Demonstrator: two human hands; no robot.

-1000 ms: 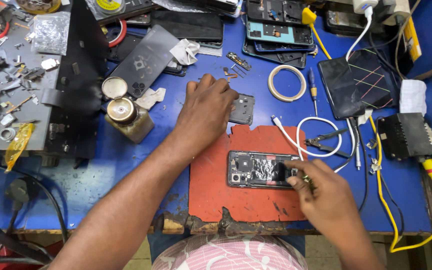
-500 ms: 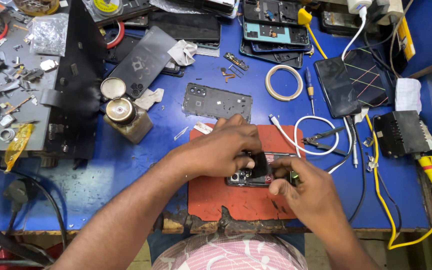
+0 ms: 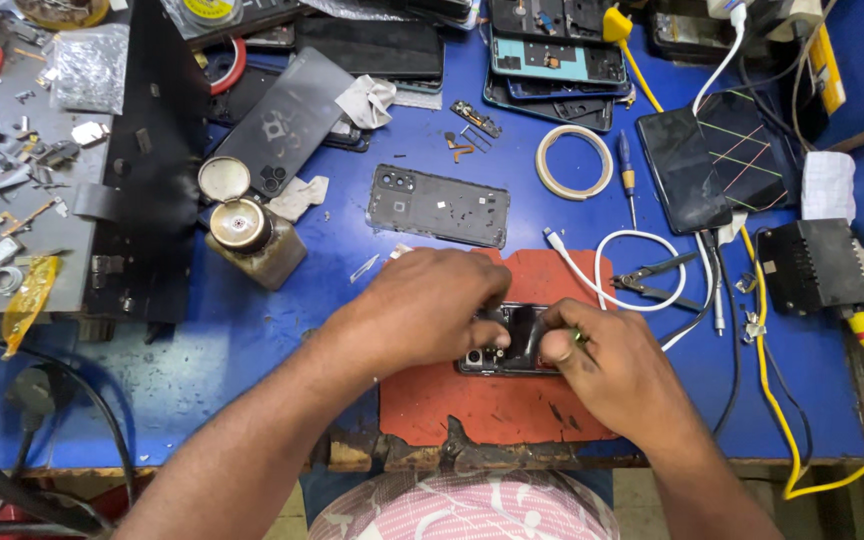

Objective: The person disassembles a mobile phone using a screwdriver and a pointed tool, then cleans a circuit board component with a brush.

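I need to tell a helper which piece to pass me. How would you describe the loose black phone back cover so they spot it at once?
On the blue workbench, look just beyond the red mat where both hands work. The black back cover lies flat and alone, lengthwise left to right. Unlike the phones further back, it is a thin shell with camera holes at its left end.

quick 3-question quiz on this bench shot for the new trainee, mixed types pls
1. True or false: both hands rest on the opened phone on the red mat.
2. What lies just beyond the mat on the blue table? A) dark phone back cover B) soldering iron C) glass bottle
3. Which hand's fingers press the phone's camera end?

Key
1. True: left hand and right hand both touch it.
2. A, the back cover.
3. The left hand's.
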